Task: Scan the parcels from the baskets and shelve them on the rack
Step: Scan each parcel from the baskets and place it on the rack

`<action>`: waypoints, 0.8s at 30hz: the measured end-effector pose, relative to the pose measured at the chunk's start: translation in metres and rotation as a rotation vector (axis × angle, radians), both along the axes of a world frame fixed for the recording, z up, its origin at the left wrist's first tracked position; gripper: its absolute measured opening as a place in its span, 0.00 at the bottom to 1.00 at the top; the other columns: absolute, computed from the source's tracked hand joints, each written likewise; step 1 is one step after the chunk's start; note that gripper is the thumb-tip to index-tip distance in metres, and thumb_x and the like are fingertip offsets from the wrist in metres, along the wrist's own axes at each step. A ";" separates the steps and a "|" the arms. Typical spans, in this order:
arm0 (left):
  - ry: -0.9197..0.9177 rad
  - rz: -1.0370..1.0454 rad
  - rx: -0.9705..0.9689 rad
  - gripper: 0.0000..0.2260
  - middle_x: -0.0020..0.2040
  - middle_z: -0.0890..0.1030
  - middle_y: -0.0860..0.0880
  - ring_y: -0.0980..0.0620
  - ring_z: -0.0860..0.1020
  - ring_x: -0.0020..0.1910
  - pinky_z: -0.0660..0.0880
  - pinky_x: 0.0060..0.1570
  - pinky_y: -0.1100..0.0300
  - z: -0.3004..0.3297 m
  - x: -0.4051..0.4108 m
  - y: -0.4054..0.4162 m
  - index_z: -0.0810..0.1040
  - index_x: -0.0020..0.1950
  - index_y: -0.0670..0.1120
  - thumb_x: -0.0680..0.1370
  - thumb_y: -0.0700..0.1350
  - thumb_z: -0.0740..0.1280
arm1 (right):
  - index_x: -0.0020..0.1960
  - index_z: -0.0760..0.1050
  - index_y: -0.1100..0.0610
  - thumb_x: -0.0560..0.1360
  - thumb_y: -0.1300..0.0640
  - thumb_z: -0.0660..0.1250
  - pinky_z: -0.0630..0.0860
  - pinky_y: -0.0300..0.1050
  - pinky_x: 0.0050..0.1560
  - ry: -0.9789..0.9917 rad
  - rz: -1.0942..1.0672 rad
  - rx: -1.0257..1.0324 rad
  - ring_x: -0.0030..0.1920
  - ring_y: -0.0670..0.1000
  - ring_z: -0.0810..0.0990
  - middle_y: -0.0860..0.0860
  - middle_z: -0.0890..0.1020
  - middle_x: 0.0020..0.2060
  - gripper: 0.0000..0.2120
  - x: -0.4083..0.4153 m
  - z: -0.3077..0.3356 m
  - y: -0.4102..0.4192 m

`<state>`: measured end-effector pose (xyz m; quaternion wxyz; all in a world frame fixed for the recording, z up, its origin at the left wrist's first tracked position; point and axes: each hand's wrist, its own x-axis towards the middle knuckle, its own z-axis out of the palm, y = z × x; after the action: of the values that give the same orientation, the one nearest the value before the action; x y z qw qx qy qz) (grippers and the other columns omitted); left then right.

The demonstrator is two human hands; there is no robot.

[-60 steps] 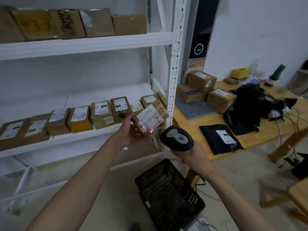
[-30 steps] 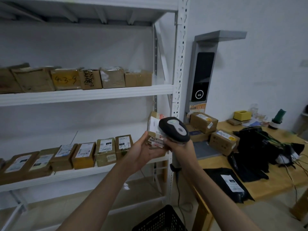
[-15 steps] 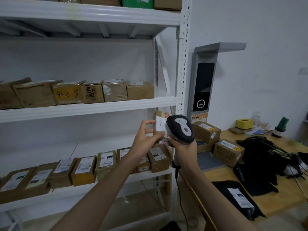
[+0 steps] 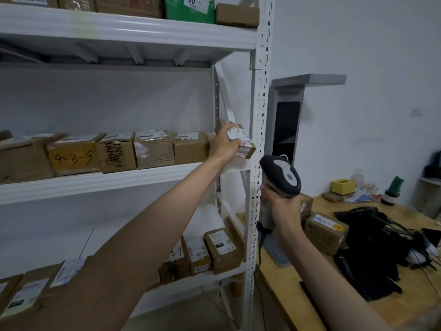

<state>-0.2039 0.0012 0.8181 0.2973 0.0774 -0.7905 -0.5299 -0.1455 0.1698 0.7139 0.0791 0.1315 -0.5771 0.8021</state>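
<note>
The left hand (image 4: 223,145) is gripping a small labelled parcel (image 4: 239,142), fingers curled over its top and near face, and is holding it at the right end of the middle shelf (image 4: 100,180) of the rack (image 4: 259,96), just beside the row of boxes (image 4: 152,149) already standing there and close to the perforated upright. Whether the parcel is resting on the shelf board or is a little above it cannot be told, since the hand is covering its underside. The right hand (image 4: 282,206) is wrapping its fingers around the grip of a scanner (image 4: 280,177), which is being held upright to the right of the upright and is not pointing at the parcel. Judged from this, the parcel in hand is at the shelving step: it needs only to be set down and released. More boxes are filling the upper shelf (image 4: 133,29) and the lower shelf (image 4: 195,278), so much shelving looks done. Several boxes (image 4: 327,231) and dark mailing bags (image 4: 372,249) are lying on the wooden table (image 4: 307,314) at the right; whether they await scanning cannot be told. No basket is showing, so the number of parcels left is unknown.
</note>
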 end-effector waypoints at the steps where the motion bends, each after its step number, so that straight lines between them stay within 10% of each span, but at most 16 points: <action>1: -0.028 0.046 -0.100 0.19 0.69 0.61 0.43 0.45 0.77 0.57 0.82 0.50 0.60 0.004 -0.011 -0.002 0.72 0.72 0.52 0.81 0.38 0.65 | 0.47 0.82 0.45 0.74 0.65 0.74 0.81 0.60 0.57 0.004 0.008 0.008 0.51 0.58 0.84 0.49 0.86 0.43 0.14 -0.002 -0.004 0.002; 8: -0.196 0.140 -0.527 0.11 0.74 0.58 0.45 0.46 0.75 0.54 0.75 0.51 0.57 0.011 -0.052 -0.010 0.73 0.66 0.47 0.83 0.42 0.61 | 0.53 0.77 0.43 0.75 0.67 0.72 0.77 0.29 0.36 -0.009 0.006 0.028 0.41 0.36 0.84 0.35 0.85 0.40 0.19 -0.013 -0.034 0.018; 11: -0.249 0.112 -0.637 0.17 0.72 0.60 0.43 0.41 0.73 0.61 0.73 0.61 0.51 0.009 -0.055 -0.015 0.72 0.67 0.45 0.79 0.46 0.69 | 0.53 0.76 0.43 0.75 0.67 0.72 0.76 0.27 0.34 -0.011 -0.009 0.031 0.40 0.36 0.84 0.36 0.86 0.40 0.19 -0.016 -0.040 0.020; 16: -0.299 0.117 -0.948 0.31 0.68 0.65 0.40 0.41 0.73 0.57 0.72 0.50 0.51 0.012 -0.054 -0.017 0.71 0.66 0.44 0.69 0.51 0.80 | 0.55 0.78 0.45 0.75 0.66 0.72 0.77 0.29 0.37 -0.009 -0.011 0.029 0.42 0.38 0.84 0.38 0.86 0.42 0.18 -0.019 -0.044 0.018; 24: -0.281 0.315 -1.307 0.31 0.64 0.70 0.41 0.41 0.69 0.64 0.66 0.61 0.49 0.016 -0.062 -0.023 0.77 0.62 0.47 0.69 0.68 0.73 | 0.55 0.77 0.43 0.75 0.66 0.73 0.76 0.26 0.36 -0.031 0.006 0.012 0.43 0.32 0.82 0.33 0.85 0.42 0.19 -0.016 -0.050 0.011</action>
<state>-0.2658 -0.0223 0.8345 0.2511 0.0642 -0.9583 0.1202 -0.1615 0.1810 0.6634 0.0671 0.1212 -0.5827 0.8008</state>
